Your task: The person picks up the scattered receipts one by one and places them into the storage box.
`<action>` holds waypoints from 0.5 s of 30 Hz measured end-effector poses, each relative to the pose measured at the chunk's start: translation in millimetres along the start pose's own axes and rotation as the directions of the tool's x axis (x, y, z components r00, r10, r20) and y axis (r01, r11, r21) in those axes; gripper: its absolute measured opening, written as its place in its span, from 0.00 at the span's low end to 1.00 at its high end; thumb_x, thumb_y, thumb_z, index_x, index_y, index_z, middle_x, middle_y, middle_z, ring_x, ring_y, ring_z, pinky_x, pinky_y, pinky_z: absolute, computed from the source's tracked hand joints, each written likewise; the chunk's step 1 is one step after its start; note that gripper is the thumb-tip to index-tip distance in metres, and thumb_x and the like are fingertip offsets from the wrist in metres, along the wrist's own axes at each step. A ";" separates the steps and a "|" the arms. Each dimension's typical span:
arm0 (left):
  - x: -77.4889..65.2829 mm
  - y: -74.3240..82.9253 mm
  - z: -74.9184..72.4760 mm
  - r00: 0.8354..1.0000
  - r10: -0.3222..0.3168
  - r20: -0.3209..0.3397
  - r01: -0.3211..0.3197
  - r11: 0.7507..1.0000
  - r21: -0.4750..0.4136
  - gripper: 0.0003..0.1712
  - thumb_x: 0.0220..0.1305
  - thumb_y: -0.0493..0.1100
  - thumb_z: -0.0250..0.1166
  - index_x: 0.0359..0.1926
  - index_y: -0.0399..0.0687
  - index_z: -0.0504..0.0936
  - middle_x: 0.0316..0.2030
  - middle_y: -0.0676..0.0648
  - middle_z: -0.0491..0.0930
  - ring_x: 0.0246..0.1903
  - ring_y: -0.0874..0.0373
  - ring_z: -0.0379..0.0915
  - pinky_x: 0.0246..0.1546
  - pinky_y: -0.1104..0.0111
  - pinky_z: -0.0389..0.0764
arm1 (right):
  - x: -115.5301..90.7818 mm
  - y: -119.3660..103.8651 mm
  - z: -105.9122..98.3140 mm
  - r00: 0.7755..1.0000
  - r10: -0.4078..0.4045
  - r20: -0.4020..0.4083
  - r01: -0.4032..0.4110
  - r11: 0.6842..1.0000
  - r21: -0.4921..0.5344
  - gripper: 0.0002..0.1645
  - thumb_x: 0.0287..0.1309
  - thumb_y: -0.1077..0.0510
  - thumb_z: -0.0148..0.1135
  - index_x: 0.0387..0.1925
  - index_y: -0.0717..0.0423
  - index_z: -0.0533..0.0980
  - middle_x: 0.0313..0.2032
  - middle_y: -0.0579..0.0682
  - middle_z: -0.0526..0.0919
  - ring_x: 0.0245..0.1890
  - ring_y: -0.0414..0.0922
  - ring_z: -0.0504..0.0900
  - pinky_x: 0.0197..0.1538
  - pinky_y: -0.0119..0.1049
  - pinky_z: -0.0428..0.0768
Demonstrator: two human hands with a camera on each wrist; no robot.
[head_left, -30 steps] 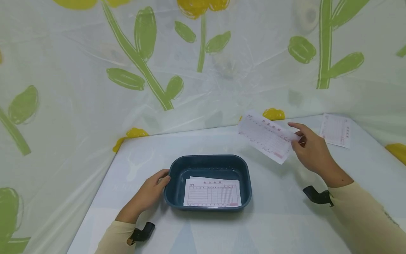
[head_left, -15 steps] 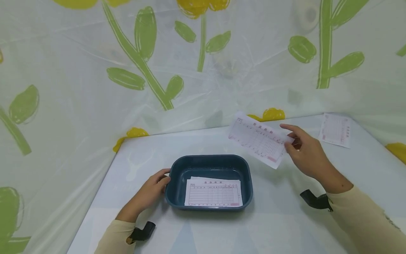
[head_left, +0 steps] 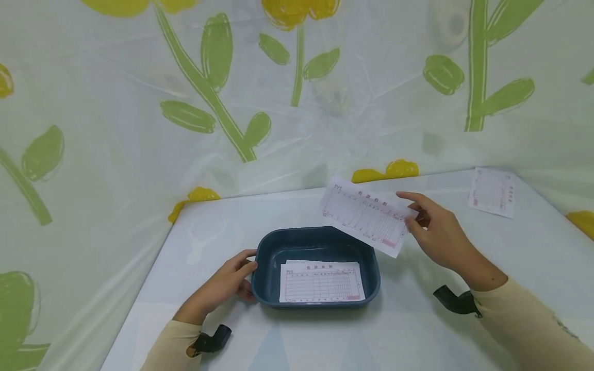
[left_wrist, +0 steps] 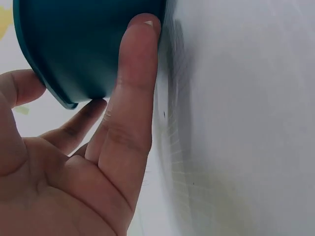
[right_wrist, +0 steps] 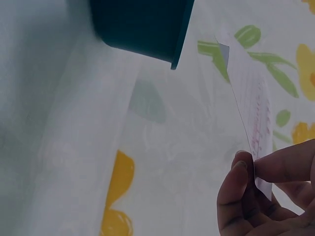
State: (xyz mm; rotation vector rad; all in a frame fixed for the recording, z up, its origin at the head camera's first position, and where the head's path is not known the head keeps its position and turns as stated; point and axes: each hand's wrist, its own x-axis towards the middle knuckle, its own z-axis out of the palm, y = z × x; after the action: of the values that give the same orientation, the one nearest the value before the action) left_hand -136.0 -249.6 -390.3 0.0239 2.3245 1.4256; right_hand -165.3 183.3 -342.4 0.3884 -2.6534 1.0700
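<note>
In the head view my left hand [head_left: 225,283] is at the left end of a dark teal plastic basin [head_left: 269,242]. Its fingers [left_wrist: 139,59] lie fairly straight against the outer wall, and the thumb touches the rim in the left wrist view. Inside the basin, toward its near side, lie several printed receipt slips [head_left: 320,283], loosely stacked. My right hand [head_left: 438,232] pinches one receipt slip [head_left: 364,214] by its right end between thumb and fingers. That slip hangs tilted in the air, overlapping the basin's far right rim in this view.
Another receipt slip [head_left: 493,191] lies at the far right of the white table [head_left: 431,335]. Behind the table hangs a pale curtain [head_left: 371,123] printed with flowers. A black bent piece [head_left: 213,340] is at the left wrist, a similar one [head_left: 457,301] at the right.
My right hand has carried the slip left and downward, so it now overlaps the basin's right rim. The basin has shifted slightly right, with my left hand staying against it.
</note>
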 end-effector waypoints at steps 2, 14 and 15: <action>0.0 0.0 0.5 1.000 0.002 0.015 -0.002 1.000 -0.005 0.30 0.77 0.51 0.50 0.75 0.49 0.59 0.60 0.35 0.73 0.31 0.50 0.85 0.37 0.57 0.87 | -0.7 -0.7 2.3 1.000 -0.006 0.011 0.006 1.000 0.006 0.33 0.63 0.70 0.57 0.69 0.54 0.68 0.44 0.62 0.82 0.35 0.51 0.79 0.35 0.24 0.77; 2.0 -1.8 2.9 0.998 0.017 0.057 -0.016 1.000 -0.006 0.32 0.78 0.55 0.49 0.76 0.51 0.56 0.61 0.35 0.71 0.32 0.49 0.86 0.42 0.57 0.85 | -5.7 -5.0 26.8 0.992 -0.065 0.105 0.062 0.998 0.027 0.32 0.62 0.71 0.59 0.67 0.54 0.70 0.43 0.56 0.83 0.36 0.47 0.80 0.39 0.27 0.80; 2.4 -1.9 2.7 0.999 0.014 0.053 -0.014 1.000 0.000 0.31 0.78 0.55 0.49 0.75 0.52 0.57 0.61 0.36 0.72 0.32 0.49 0.86 0.43 0.57 0.85 | -6.2 -5.2 29.5 0.991 -0.074 0.111 0.072 0.997 0.027 0.32 0.62 0.71 0.59 0.67 0.54 0.71 0.43 0.56 0.83 0.37 0.46 0.80 0.40 0.27 0.80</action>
State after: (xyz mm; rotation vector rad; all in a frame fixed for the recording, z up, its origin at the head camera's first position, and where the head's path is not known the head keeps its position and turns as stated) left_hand -136.9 -247.6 -393.8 0.0770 2.2860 1.4142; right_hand -161.7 159.8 -361.7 0.5609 -2.7023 1.0869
